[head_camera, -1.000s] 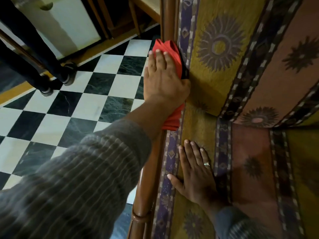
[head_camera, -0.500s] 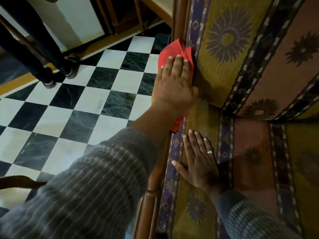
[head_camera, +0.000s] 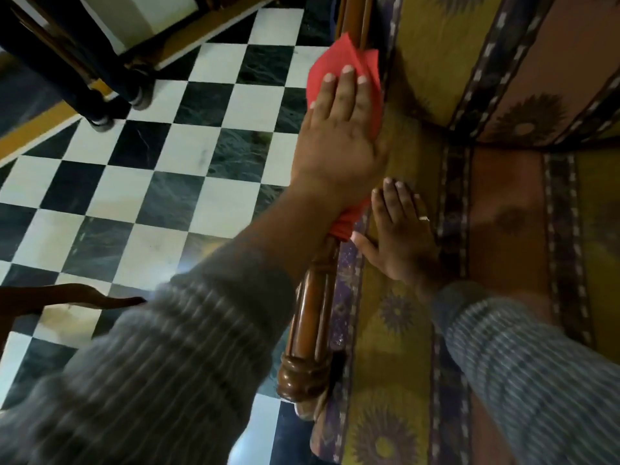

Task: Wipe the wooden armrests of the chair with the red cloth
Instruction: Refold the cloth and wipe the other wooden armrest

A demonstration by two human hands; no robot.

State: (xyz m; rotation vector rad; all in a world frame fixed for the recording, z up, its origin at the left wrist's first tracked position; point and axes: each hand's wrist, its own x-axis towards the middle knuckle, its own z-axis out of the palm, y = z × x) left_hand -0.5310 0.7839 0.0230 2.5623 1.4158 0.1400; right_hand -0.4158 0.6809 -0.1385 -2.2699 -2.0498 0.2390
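Black-and-white chequered marble floor (head_camera: 141, 169) fills the nine o'clock half of the view, and the patterned yellow and rust upholstered chair seat (head_camera: 503, 229) fills the three o'clock half. Between them runs the turned, polished brown wooden armrest (head_camera: 312, 317), from six o'clock up to twelve. Grey striped sleeves cover both forearms. The left hand (head_camera: 339, 135) lies flat, fingers together and stretched out, pressing the folded red cloth (head_camera: 345, 62) down on the armrest at about twelve o'clock of centre; cloth shows beyond the fingertips and under the wrist. The right hand (head_camera: 402, 236), open and flat with a ring on one finger, rests on the seat cushion just beside the armrest, holding nothing.
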